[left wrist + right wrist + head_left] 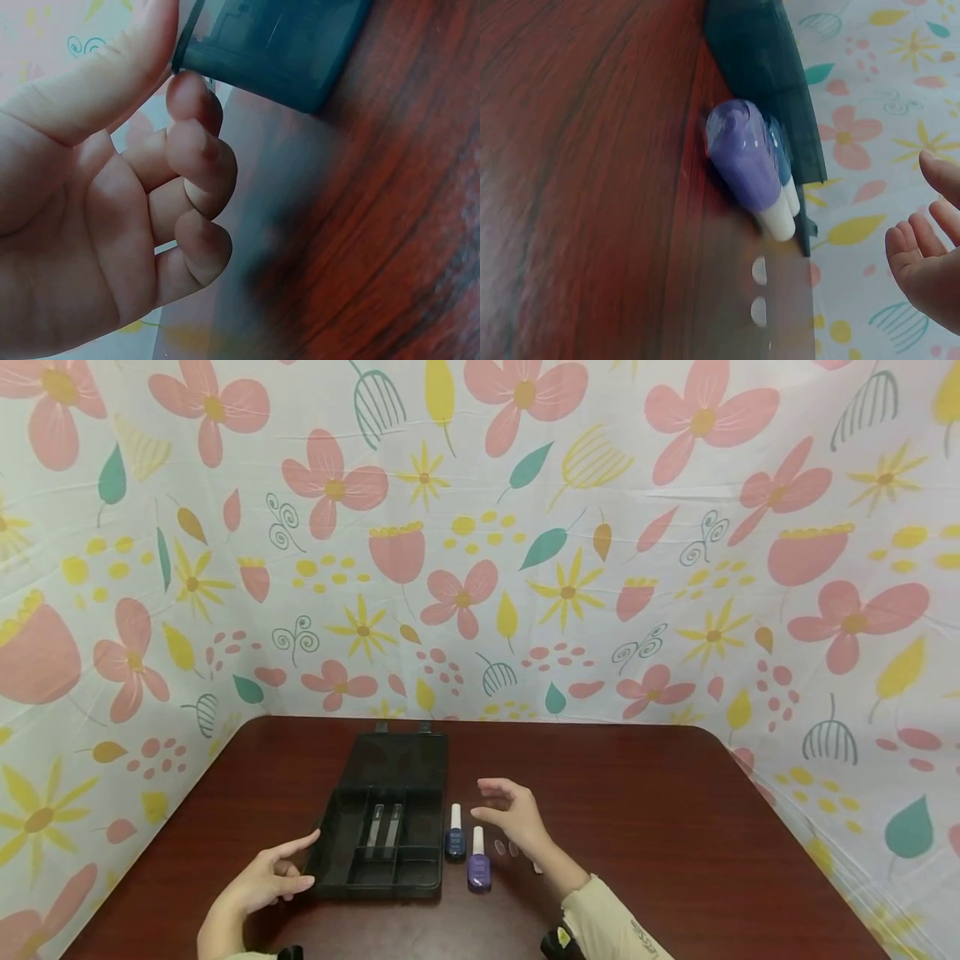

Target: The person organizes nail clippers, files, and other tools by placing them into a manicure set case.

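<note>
In the head view a black compartment box (337, 860) lies with its lid (395, 760) folded back. Two slim clear strips (392, 828) lean in its middle compartment. My left hand (258, 878) is at the box's left side, index finger and thumb spread apart and touching its edge, other fingers curled. Right of the box stand a dark blue nail polish bottle (455, 842) and a purple nail polish bottle (479, 870), both white-capped. My right hand (517, 818) hovers just right of them, fingers loosely bent, holding nothing. Small clear oval pieces (759, 310) lie on the table below it.
The dark red wooden table (637, 827) meets a flowered cloth (480, 527) hung behind and at both sides. Two latch tabs (425, 727) stick out from the lid's far edge.
</note>
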Tool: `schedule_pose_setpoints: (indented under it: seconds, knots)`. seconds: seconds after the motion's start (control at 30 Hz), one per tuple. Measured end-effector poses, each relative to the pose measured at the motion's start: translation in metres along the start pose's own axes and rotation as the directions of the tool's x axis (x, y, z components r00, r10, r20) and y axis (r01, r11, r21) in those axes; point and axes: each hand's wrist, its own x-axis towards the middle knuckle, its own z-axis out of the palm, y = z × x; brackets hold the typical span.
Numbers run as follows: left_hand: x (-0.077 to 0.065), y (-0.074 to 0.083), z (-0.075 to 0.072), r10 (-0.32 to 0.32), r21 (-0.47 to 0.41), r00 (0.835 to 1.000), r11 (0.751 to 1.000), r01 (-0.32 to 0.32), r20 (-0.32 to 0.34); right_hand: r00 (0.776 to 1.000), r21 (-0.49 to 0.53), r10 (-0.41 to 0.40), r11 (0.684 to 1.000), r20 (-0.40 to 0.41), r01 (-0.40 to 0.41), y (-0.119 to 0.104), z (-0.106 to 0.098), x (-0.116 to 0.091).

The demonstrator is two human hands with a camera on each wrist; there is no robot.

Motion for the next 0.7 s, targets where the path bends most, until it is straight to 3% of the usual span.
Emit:
schedule_pose_setpoints:
  seconds: [0.17, 0.37, 0.7]
  knots:
    - [0.0, 0.0, 0.001, -0.002, 0.005, 1.0, 1.0, 0.002, -0.006, 1.0, -0.032, 0.019, 0.999, 0.01, -0.018, 0.016, -0.009, -0.004]
    - [0.001, 0.0, 0.001, -0.002, 0.008, 1.0, 1.0, 0.002, -0.002, 0.999, -0.109, -0.027, 0.994, 0.045, 0.032, 0.034, -0.018, -0.008]
    - [0.001, -0.002, 0.0, -0.008, 0.002, 1.0, 1.0, 0.008, 0.0, 0.997, -0.191, 0.006, 0.982, 0.079, 0.01, 0.012, -0.033, -0.023]
